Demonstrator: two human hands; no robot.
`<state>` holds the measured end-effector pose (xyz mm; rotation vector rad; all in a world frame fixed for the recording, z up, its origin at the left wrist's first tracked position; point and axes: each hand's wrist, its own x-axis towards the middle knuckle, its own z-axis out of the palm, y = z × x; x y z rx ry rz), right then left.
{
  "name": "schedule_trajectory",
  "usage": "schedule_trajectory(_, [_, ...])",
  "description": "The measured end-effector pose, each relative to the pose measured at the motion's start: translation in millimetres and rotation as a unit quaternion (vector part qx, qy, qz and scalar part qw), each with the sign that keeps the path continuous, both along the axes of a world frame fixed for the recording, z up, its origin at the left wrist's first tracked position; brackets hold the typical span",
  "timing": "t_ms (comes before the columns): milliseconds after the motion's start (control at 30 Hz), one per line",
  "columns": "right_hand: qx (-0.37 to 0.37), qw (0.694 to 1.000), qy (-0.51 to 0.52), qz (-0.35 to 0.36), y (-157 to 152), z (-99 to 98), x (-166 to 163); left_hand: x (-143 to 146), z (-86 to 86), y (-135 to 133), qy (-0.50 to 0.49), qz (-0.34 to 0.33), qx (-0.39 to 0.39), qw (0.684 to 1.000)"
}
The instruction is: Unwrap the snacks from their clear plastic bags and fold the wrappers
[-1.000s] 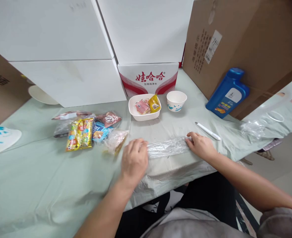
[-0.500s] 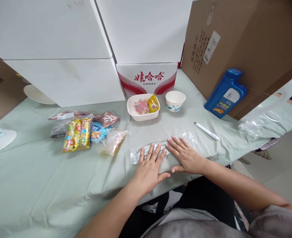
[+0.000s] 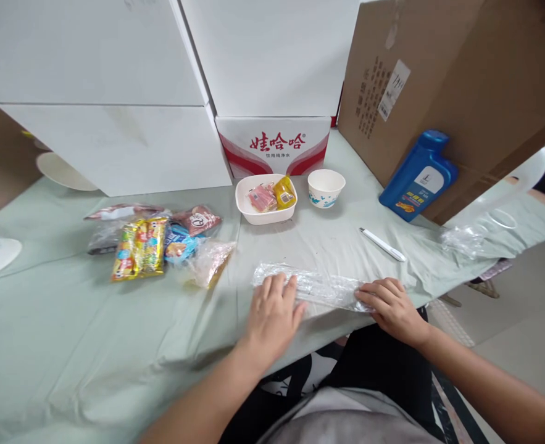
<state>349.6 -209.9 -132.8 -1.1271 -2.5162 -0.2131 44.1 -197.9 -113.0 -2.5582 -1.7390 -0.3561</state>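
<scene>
A folded strip of clear plastic point(image 3: 318, 285), long and crinkled, lies flat near the front edge of the cloth-covered table. My left hand point(image 3: 272, 314) rests on its left end, fingertips down on the plastic and thumb held apart, so it is open. At the strip's right end, my right hand point(image 3: 395, 308) has its fingers bent over the plastic and closed on it. The thumb of that hand is hidden. Behind the strip and to the right lies a white pen-like tool point(image 3: 382, 244).
Packaged snacks point(image 3: 156, 246) are heaped on the left. A white tray point(image 3: 265, 217) with small packets and a paper bowl point(image 3: 326, 188) stand by the printed carton point(image 3: 276, 147). A blue bottle point(image 3: 418, 176) leans against the brown cardboard box point(image 3: 420, 92).
My right hand has slid right to the strip's right end and its fingers have curled. The left hand's fingers have drawn closer together. The strip's right end has moved toward me.
</scene>
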Motion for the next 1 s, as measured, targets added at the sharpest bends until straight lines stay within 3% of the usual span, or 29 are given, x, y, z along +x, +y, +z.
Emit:
schedule_trajectory(133, [0.022, 0.998, 0.051, 0.042, -10.4, 11.7, 0.7, 23.1, -0.4, -23.8, -0.034, -0.08, -0.023, 0.996])
schedule_trajectory(267, [0.001, 0.993, 0.069, 0.092, -16.1, 32.9, -3.0, 26.8, -9.8, -25.5, -0.039, -0.09, 0.001, 0.995])
schedule_trajectory(467, [-0.137, 0.969, 0.089, 0.187, -12.9, 76.9, -24.9, 20.9, -6.2, -19.6, -0.093, -0.126, -0.008, 0.988])
schedule_trajectory(633, [-0.246, 0.944, 0.096, 0.198, 27.6, 100.7, -56.3, 22.2, -2.7, -23.2, -0.116, -0.175, -0.078, 0.975])
schedule_trajectory(733, [-0.309, 0.928, 0.109, 0.175, 67.6, 98.4, -80.5, 16.4, 2.3, -17.5, -0.136, -0.182, -0.1, 0.969])
schedule_trajectory(867, [-0.4, 0.902, 0.106, 0.122, 117.4, 80.2, -115.8, 2.6, 13.9, -3.9, -0.19, -0.209, -0.166, 0.945])
schedule_trajectory(1000, [-0.398, 0.91, 0.063, 0.099, 141.9, 59.7, -144.2, -8.6, 19.0, 4.8, -0.218, -0.219, -0.206, 0.928])
